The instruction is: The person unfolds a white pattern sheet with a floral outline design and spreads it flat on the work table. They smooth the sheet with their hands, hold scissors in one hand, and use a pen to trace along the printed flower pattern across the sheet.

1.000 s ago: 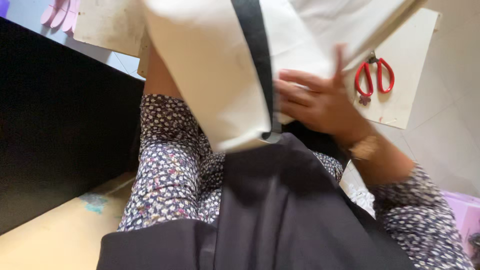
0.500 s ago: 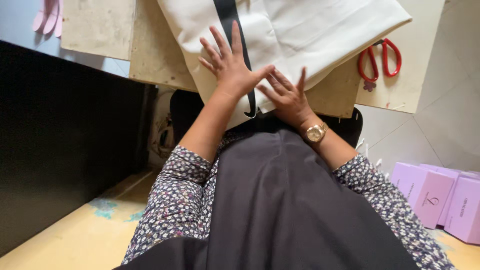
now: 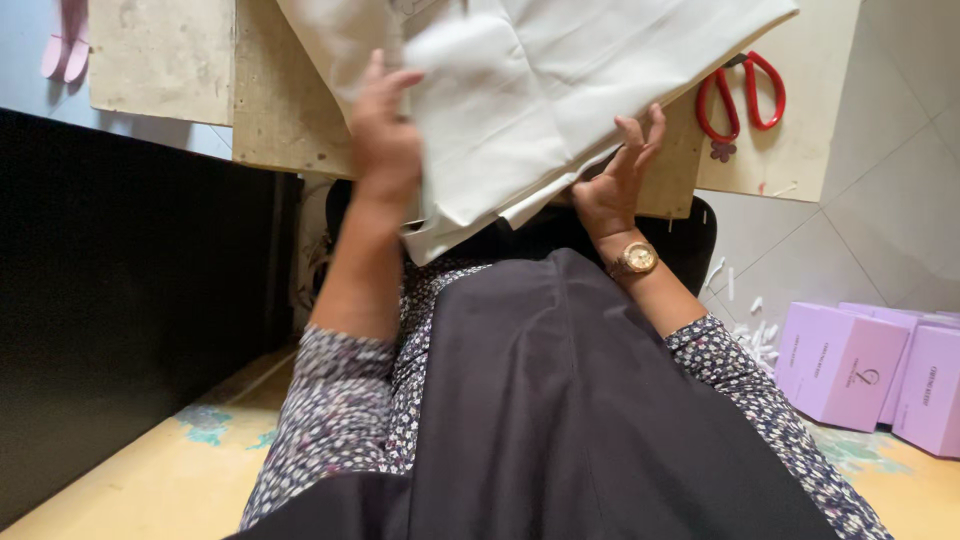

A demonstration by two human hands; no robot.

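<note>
A: Status of the fold?

B: I judge it partway. Left hand (image 3: 385, 140) lies flat on the white bag (image 3: 520, 100), grip wide. Right hand (image 3: 618, 180) props the bag's lower edge, fingers spread. The bag rests on the table (image 3: 280, 110).

A: Containers?

B: Pink boxes (image 3: 850, 365) on the floor, shut; contents hidden.

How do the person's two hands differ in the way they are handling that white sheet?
The left hand lies flat on top of the white folded sheet, back upward, while the right hand sits at the sheet's lower edge with fingers spread and raised. The right wrist wears a gold watch; the left wrist is bare. The left hand sits higher on the board than the right. Both touch the sheet, and both arms wear flowered sleeves.
</note>
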